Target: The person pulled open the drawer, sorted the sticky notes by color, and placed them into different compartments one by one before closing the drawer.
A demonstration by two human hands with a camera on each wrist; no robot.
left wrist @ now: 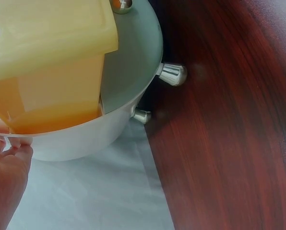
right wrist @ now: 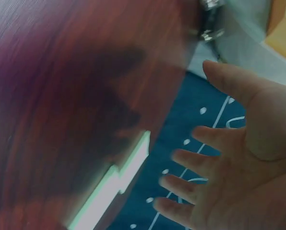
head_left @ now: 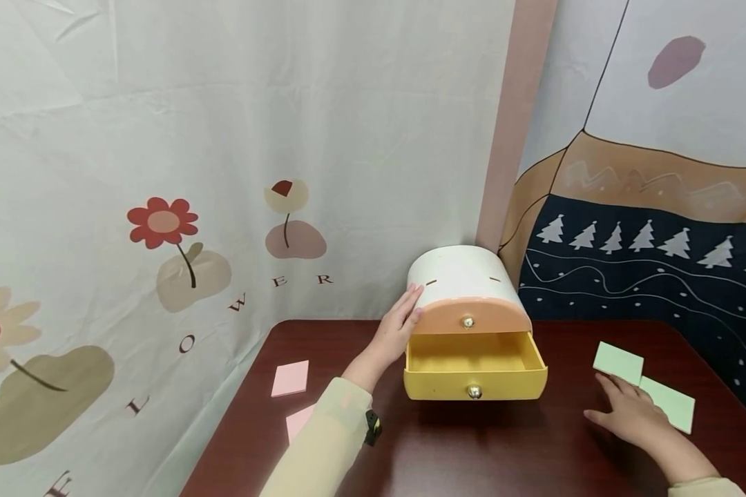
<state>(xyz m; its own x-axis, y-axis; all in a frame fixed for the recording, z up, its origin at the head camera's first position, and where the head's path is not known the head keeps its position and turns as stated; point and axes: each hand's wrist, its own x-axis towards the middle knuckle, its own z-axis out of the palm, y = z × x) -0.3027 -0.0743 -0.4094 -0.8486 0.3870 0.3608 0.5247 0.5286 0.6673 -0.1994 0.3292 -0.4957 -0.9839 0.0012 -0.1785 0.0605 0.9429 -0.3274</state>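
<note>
A small round-topped drawer box [head_left: 460, 273] in white stands on the table, its peach upper drawer [head_left: 438, 319] closed and its yellow lower drawer [head_left: 472, 386] pulled out with nothing inside. My left hand [head_left: 393, 335] rests against the box's left side, fingers extended along the white shell; in the left wrist view the fingertips [left wrist: 23, 143] are right at its edge. My right hand [head_left: 634, 414] hovers with spread fingers near two pale green sticky-note pads, the farther pad [head_left: 619, 362] and the nearer pad [head_left: 671, 406], which it partly overlaps. The right palm [right wrist: 272, 143] holds nothing.
Two pink pads lie at the table's left, one pink pad [head_left: 290, 379] in full view and another pink pad [head_left: 298, 420] partly behind my left sleeve. A printed curtain [head_left: 373, 138] hangs behind the dark red table [head_left: 460, 462]. Metal feet [left wrist: 172, 74] hold up the box.
</note>
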